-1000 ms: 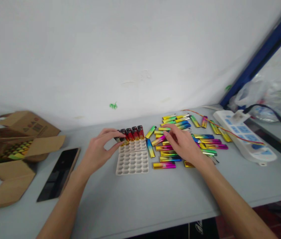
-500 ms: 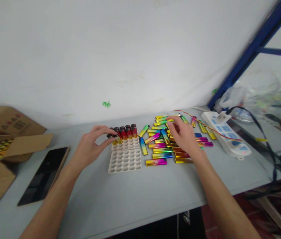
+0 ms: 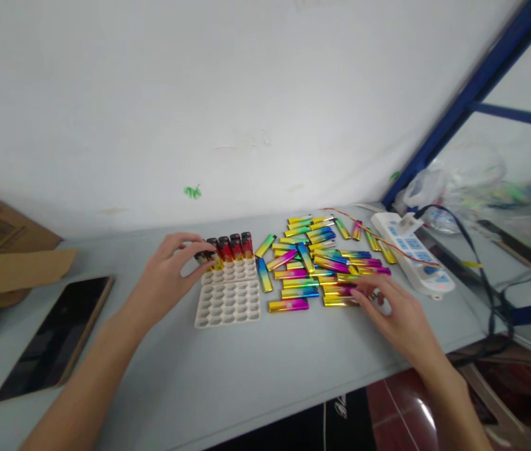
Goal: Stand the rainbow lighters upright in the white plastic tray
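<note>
A white tray [image 3: 227,304] with rows of small oval holes lies on the table, and red-and-gold lighters with black tops [image 3: 236,247] stand upright in its far rows. At the tray's far left corner, my left hand [image 3: 171,269] pinches the black top of a lighter [image 3: 205,257] between thumb and fingers. To the right is a spread of shiny lighters [image 3: 299,283] in gold, pink, blue and green. My right hand [image 3: 394,307] is at the near right edge of this spread, its thumb and fingertips closed on the end of a red-and-gold lighter [image 3: 338,291].
A dark phone [image 3: 58,335] lies left of the tray, beside an open cardboard box [image 3: 15,275]. A white power strip [image 3: 410,254] with a black cable stands right of the lighters. Behind is a white wall; a blue metal frame [image 3: 457,106] rises at the right.
My right hand has moved from the far part of the lighter spread to its near right edge. My left hand stays at the tray corner. The view has shifted slightly right.
</note>
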Tool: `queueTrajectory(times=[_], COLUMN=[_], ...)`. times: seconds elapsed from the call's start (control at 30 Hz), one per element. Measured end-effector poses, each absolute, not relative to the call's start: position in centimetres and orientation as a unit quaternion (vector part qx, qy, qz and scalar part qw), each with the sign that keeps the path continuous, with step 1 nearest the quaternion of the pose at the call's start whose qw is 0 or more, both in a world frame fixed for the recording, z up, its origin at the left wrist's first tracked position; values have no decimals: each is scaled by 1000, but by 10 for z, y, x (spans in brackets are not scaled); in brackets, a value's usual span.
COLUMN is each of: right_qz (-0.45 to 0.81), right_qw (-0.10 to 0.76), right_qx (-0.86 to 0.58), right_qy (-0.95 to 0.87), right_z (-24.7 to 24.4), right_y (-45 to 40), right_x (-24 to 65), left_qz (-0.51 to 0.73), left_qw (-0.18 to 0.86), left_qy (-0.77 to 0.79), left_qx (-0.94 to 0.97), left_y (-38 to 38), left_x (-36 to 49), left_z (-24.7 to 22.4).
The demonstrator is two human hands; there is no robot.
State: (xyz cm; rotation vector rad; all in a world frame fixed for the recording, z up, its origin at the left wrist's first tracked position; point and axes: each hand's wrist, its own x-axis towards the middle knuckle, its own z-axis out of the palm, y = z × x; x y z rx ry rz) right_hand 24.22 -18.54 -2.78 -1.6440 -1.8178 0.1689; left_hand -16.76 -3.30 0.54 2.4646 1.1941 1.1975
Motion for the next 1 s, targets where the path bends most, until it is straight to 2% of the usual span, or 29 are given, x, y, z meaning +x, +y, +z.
queueTrajectory(times=[0.23, 0.3, 0.57, 0.8, 0.87, 1.0], right_qz=[38, 56, 173, 292, 272, 101], right_qw=[306, 298, 343, 411, 402, 397], right_qx=[-599, -593, -574, -476, -461, -503], right_qy=[-739, -746, -723, -721, -743, -761], right_z=[-46, -43, -7, 16, 20, 28], right_y=[-202, -200, -177, -131, -119, -85], right_x=[254, 250, 208, 136, 125, 132], left_qz=[462, 475, 411, 333, 325, 330], left_qw=[-17, -8, 250, 457, 522, 651], left_qy=[388, 381, 329, 358, 356, 318], left_qx=[797, 793, 813, 743, 704, 605], left_y=[-56, -67, -110, -116, -111, -104], left_x=[-149, -138, -84, -74, -77, -83], left_z=[22, 24, 13, 7, 2, -7])
